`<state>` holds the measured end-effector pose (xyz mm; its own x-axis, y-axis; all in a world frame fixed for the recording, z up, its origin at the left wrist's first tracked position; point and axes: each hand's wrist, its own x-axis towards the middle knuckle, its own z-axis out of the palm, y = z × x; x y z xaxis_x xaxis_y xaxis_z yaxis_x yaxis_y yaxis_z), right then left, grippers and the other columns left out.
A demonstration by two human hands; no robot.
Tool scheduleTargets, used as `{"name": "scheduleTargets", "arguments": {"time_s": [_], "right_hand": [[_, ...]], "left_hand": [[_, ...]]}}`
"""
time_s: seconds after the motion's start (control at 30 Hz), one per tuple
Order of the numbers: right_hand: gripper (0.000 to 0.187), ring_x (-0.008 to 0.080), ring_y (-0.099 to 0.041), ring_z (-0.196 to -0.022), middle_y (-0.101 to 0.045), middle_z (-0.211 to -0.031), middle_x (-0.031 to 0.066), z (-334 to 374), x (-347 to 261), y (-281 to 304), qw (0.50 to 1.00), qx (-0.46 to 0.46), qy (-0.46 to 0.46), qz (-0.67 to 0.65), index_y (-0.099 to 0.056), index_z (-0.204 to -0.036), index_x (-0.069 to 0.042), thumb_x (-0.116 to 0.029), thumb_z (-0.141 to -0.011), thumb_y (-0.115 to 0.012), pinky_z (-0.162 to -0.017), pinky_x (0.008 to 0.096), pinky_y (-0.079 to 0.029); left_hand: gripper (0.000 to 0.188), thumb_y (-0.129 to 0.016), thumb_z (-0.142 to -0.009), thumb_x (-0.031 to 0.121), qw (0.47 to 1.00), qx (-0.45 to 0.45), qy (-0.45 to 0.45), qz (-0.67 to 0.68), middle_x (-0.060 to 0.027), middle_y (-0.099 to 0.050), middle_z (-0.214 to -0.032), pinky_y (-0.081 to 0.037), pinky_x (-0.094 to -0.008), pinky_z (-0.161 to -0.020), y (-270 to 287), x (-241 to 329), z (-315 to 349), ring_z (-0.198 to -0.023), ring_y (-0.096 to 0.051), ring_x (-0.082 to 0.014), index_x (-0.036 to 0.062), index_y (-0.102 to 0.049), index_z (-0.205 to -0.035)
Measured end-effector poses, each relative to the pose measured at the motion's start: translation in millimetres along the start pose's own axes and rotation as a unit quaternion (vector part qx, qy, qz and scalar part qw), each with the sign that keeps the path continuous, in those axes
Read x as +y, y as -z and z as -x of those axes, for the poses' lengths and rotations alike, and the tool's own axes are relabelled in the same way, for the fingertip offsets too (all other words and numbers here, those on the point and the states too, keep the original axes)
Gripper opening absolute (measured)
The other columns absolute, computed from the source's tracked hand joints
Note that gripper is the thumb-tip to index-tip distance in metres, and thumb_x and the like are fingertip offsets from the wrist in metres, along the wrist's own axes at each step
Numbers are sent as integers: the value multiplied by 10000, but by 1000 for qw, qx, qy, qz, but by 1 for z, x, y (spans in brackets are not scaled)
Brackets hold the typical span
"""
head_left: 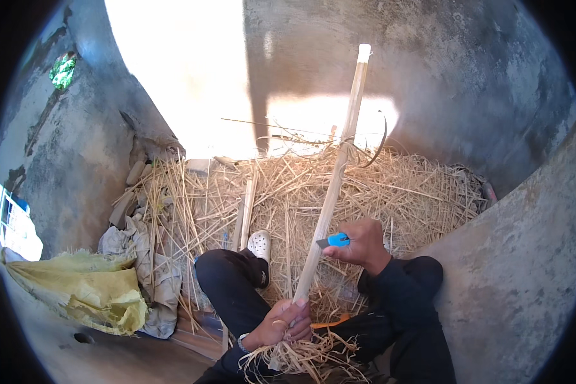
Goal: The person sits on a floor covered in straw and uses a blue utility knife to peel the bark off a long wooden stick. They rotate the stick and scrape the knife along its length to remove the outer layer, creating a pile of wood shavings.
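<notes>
A long pale strip of split bamboo or wood [329, 198] slants up and away from my lap, its far end near the back wall. My left hand [285, 325] is closed around its near end, above a bunch of curled shavings [304, 360]. In my right hand [365, 244] is a utility knife [336, 240] with a blue body, its dark blade at the strip's right edge. Whether the blade is cutting in, I cannot tell. Partway up the strip, thin peeled fibres curl around a joint.
Straw-like shavings [422, 192] cover the floor. Two short slats [246, 211] lie beyond my foot in a white clog [259, 245]. A yellow woven sack [83, 291] and grey cloth [163, 288] lie at left. A concrete wall [505, 275] rises close on the right.
</notes>
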<state>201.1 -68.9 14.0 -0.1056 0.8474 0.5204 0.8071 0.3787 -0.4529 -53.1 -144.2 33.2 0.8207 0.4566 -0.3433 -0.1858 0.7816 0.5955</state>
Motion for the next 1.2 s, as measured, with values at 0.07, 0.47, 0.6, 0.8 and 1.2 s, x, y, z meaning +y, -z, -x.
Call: {"name": "scheduleTargets", "arguments": {"time_s": [0.07,0.47,0.6,0.8,1.2], "right_hand": [[658,274,-547,-433,-524,-484,83,-5,7,-3,999,6,-46,22,-569,-545,-112,-741,-736,-579,-440,397,-415],[732,302,-513,-433,-469,-468,88,-3,7,-13,1000,-18,-20,15,-463,-487,-102,-789,-731,-530,-424,406,-376],[713,313,-537,-457,-506,-491,102,-12,32,-14,989,15,-139,55,-517,-521,-99,-778,-734,-533,-447,420,-392],[506,323,-615,-592,-594,-577,109,-19,76,-18,980,44,-181,70,-698,-740,-118,-590,-840,-549,-557,413,-473],[711,322,-572,-537,-519,-518,138,-12,48,-7,972,-55,-227,-31,-612,-641,-31,-708,-831,-503,-557,449,-446]], "left_hand": [[391,-353,-1037,383,1000,9,6,21,23,-317,-502,-306,-241,-463,-2,-7,4,-427,-307,-95,126,-365,-742],[382,-348,-1040,379,999,25,8,-35,27,-304,-521,-299,-251,-470,3,1,8,-440,-296,-94,125,-358,-754],[376,-355,-1038,382,999,19,23,-14,29,-307,-523,-305,-249,-474,-4,-4,10,-446,-306,-92,124,-362,-764],[369,-391,-1030,365,998,40,49,12,27,-300,-495,-301,-246,-478,-17,-13,14,-434,-291,-93,125,-375,-749],[399,-372,-1035,360,998,58,5,-29,26,-305,-486,-300,-243,-473,-2,-12,2,-430,-276,-94,128,-372,-711]]}}
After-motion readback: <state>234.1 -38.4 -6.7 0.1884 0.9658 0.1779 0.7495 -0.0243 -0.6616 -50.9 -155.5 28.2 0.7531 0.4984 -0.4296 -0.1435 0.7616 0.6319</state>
